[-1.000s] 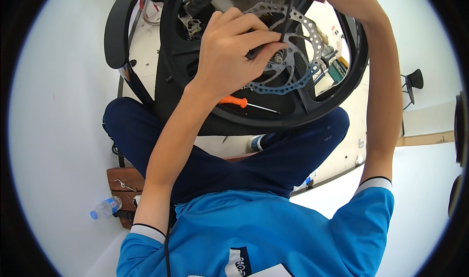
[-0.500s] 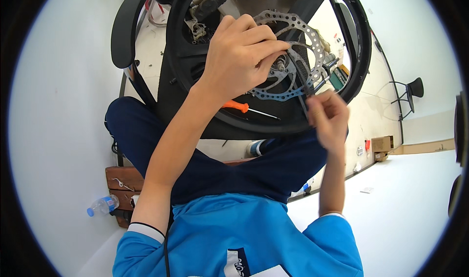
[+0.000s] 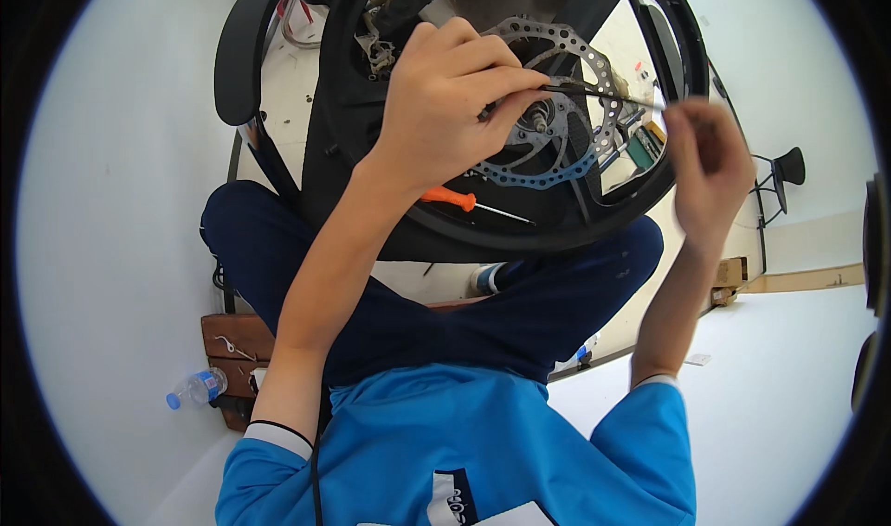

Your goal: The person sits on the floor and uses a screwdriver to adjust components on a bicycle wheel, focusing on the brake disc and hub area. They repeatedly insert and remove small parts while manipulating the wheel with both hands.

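My left hand (image 3: 445, 109) is closed in a pinch on a thin black cord (image 3: 599, 93) beside the hub of a perforated silver brake disc (image 3: 548, 178). My right hand (image 3: 705, 160), slightly blurred, pinches the same cord farther right, beyond the disc's edge, where it looks pale. The disc sits in a black spoked wheel (image 3: 557, 233) across my knees or a chair seat; which bears it is unclear. An orange-handled screwdriver (image 3: 455, 198) lies inside the rim, just below my left wrist.
A black armrest (image 3: 232, 62) stands at upper left. A plastic bottle (image 3: 192, 391) lies by wooden boards (image 3: 225, 331) at lower left. A small black chair (image 3: 787, 167) and cardboard boxes (image 3: 729, 273) are at right. Assorted metal parts (image 3: 376, 53) are at the top.
My right hand went from the top down to the lower rim, then up and rightward, so the cord now runs nearly level across the disc. My left hand stays near the hub.
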The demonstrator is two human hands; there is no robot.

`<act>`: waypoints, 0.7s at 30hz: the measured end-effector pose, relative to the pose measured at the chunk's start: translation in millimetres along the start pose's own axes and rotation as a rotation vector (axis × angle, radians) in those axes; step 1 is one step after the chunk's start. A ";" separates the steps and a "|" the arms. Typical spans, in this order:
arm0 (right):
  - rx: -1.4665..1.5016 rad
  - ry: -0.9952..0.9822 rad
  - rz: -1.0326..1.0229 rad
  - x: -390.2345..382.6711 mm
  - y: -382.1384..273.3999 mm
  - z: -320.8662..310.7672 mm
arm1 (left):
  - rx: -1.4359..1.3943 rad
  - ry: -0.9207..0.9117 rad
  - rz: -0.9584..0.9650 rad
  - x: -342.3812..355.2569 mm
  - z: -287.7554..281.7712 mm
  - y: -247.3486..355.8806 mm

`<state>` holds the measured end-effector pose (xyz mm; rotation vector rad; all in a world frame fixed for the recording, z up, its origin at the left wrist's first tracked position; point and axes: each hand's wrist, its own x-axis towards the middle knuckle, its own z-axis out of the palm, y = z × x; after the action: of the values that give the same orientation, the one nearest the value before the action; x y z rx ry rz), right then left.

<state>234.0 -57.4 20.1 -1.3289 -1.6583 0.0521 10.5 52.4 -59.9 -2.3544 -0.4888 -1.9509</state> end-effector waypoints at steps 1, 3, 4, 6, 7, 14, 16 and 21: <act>0.031 -0.112 0.025 19.8 3.2 -5.9 | 0.011 0.005 -0.001 -3.0 3.0 -0.7; 0.093 -0.300 -0.098 60.1 2.2 -7.5 | 0.013 0.010 0.001 -3.3 6.4 -0.2; 0.048 -0.374 -0.183 76.8 6.7 -3.5 | 0.018 0.007 0.002 -4.3 6.7 -0.2; 0.086 -0.465 -0.158 101.4 -5.1 -3.7 | -0.012 0.018 0.011 -1.6 13.5 1.3; 0.202 -0.498 -0.064 110.7 -19.1 6.5 | -0.004 0.020 0.011 -2.4 13.2 0.6; 0.067 -0.652 -0.078 141.9 -45.0 42.8 | 0.005 0.012 -0.040 -0.6 9.3 1.4; 0.039 -0.677 -0.085 149.1 -40.2 50.8 | -0.017 -0.009 -0.083 0.9 8.9 3.9; -0.019 -0.706 -0.054 151.2 -44.6 62.3 | -0.055 -0.081 -0.159 4.0 3.1 8.2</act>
<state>169.6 71.7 109.1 -1.3619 -2.2782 0.5260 16.2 46.1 -55.2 -2.5078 -0.6547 -1.9618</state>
